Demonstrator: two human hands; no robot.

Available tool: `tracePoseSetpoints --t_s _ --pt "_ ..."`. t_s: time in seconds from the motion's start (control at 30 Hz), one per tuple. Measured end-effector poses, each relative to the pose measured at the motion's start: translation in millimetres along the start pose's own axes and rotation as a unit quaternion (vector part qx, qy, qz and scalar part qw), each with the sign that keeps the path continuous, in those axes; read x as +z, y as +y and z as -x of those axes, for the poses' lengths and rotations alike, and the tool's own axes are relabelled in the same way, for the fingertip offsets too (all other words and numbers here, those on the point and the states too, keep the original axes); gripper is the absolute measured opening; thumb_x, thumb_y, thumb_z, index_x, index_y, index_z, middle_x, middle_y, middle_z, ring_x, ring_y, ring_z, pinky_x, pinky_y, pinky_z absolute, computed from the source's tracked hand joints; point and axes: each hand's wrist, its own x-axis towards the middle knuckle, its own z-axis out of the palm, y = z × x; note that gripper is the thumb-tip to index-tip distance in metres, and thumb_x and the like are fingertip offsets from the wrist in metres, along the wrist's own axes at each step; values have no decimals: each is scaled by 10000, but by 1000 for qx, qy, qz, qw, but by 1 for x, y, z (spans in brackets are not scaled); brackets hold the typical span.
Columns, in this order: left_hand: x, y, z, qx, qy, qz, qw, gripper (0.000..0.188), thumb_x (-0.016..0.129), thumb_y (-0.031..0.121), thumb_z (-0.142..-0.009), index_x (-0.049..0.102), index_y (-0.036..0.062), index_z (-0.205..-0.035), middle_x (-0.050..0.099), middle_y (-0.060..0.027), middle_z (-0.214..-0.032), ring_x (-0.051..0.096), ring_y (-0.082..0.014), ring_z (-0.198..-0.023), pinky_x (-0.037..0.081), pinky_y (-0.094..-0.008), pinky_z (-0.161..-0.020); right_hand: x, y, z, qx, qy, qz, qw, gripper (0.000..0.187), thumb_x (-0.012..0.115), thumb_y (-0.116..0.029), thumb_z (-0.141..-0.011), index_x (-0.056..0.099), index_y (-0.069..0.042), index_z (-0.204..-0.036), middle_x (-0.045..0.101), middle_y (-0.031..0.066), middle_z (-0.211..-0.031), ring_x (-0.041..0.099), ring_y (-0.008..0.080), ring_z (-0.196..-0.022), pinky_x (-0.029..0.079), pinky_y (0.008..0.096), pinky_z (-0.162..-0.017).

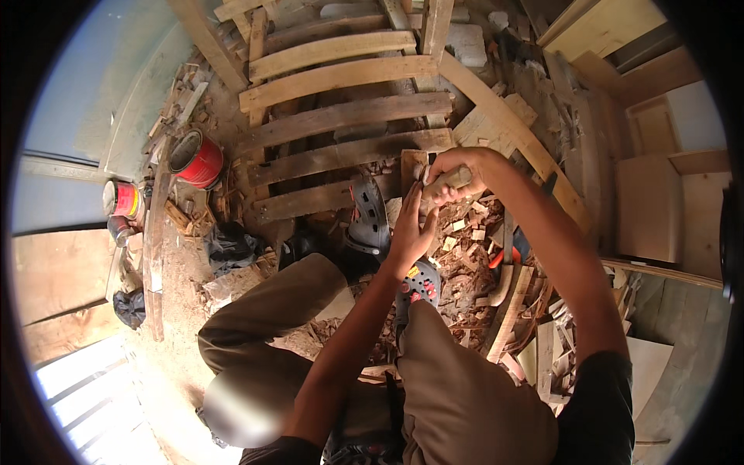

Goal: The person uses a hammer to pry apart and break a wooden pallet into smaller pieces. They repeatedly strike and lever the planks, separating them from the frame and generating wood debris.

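Note:
My right hand point(457, 174) is closed around a short, pale wooden handle point(457, 177) with a rounded end. What the handle leads to is hidden behind my fingers. My left hand point(411, 234) lies just beside it, fingers stretched out and pressed along the same spot, thumb apart. Past my hands, a small block of wood point(411, 163) stands at the end of a slatted wooden frame point(349, 112). Both hands are low over the ground, beyond my right foot.
Wood chips and offcuts point(465, 263) cover the ground, with a red-and-dark object point(504, 256) among them. My grey clogs point(367, 221) are close to the frame. Red tins point(203, 164) stand left, near black plastic point(232, 246). A long board point(515, 120) slants on the right.

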Motion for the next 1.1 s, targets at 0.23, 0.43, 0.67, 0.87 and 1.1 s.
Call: tracePoseSetpoints --t_s 0.23,0.43,0.67,0.87,1.1 --pt "-3 2 -27 16 -27 -18 999 406 654 56 -899 553 -26 -1284 643 -246 -1177 631 -421 -1099 507 -451 -913 -8 35 15 -202 13 -20 979 446 542 -382 -1008 608 41 -1134 687 220 -1005 707 237 -784 617 335 -647" --pt "-10 -10 -26 16 -66 -85 994 369 647 102 -934 522 4 -1267 637 -237 -1157 616 -443 -1071 518 -488 -853 17 64 13 -348 198 142 905 870 110 -708 -1012 685 -72 -1159 686 103 -992 631 202 -967 493 380 -940" --pt "-18 -8 -27 18 -90 -119 989 402 637 105 -928 505 14 -1296 638 -221 -1214 632 -401 -1096 544 -470 -883 51 58 8 -581 126 14 804 811 248 -682 -1028 556 -54 -619 515 22 -582 528 126 -607 415 300 -609" --pt "-22 -1 -27 33 -102 -131 986 416 664 121 -897 516 43 -1278 661 -202 -1137 647 -393 -1055 554 -454 -864 76 58 -8 -629 184 -189 731 573 575 -321 -1035 399 -128 -525 377 -33 -470 353 77 -407 256 287 -408" --pt "-35 15 -44 -37 -166 -144 975 403 648 135 -907 511 50 -1277 667 -219 -1073 661 -425 -946 548 -490 -793 68 33 14 -577 227 -156 769 552 581 -364 -1007 418 -108 -545 373 0 -503 376 128 -470 300 311 -500"
